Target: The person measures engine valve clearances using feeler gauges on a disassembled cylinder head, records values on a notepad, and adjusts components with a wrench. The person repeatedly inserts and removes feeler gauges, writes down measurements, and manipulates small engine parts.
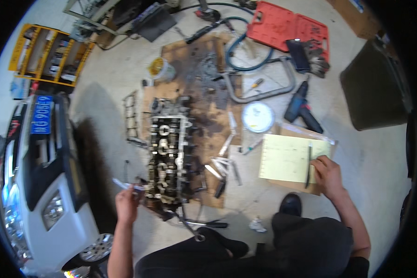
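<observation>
While the left hand (126, 202) holds a thin pale strip, likely a feeler gauge (123, 185), at the near end of the cylinder head (167, 157), the right hand (327, 175) rests on a yellow sheet (287, 158) beside a black pen (308, 164). Left fingers are clenched round the strip; its tip points left, away from the head, not between any parts. Right fingers lie curled on the sheet's near right corner, touching the pen's lower end; whether they pinch it I cannot tell.

The head lies lengthwise on stained cardboard (217, 120) on the floor, just ahead of the person's knees, with small tools scattered to its right. A white car (46, 185) stands at the left; a red tool case (287, 25) and a drill (301, 106) lie well beyond the sheet.

By my judgement, the step is measuring at the head and noting the figure on the sheet, with the work split between both hands. The next move would call for turning the strip toward the head and sliding it flat into a gap, or lifting the pen cleanly to write.
</observation>
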Available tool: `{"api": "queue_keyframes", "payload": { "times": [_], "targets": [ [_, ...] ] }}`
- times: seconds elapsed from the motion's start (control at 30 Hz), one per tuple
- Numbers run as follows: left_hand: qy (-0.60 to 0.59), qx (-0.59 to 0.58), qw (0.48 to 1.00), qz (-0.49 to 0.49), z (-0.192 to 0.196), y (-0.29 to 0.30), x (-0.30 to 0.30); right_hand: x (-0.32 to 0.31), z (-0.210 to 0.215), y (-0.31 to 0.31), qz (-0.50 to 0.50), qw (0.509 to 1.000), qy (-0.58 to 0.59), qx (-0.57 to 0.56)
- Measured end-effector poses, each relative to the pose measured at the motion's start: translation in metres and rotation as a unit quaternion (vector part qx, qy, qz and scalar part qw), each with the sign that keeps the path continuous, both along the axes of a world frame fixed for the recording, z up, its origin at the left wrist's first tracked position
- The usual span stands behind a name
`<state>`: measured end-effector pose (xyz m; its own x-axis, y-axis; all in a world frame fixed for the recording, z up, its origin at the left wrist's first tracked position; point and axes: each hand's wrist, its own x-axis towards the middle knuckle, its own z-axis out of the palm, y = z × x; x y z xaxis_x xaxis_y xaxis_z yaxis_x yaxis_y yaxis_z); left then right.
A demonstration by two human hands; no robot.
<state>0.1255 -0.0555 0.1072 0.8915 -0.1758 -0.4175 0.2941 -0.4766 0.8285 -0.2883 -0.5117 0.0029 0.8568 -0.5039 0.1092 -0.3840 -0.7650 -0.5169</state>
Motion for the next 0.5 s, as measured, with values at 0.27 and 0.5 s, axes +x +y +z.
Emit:
{"api": "queue_keyframes", "payload": {
  "times": [0.27, 0.5],
  "targets": [
    [0.066, -0.082, 0.994, 0.014, -0.013, 0.017, -0.027, 0.025, -0.004, -0.01, 0.169, 0.971, 0.082, -0.147],
    [0.085, -0.119, 0.988, 0.055, -0.036, 0.02, -0.037, 0.032, -0.003, -0.017, 0.221, 0.953, 0.113, -0.174]
  ]
}}
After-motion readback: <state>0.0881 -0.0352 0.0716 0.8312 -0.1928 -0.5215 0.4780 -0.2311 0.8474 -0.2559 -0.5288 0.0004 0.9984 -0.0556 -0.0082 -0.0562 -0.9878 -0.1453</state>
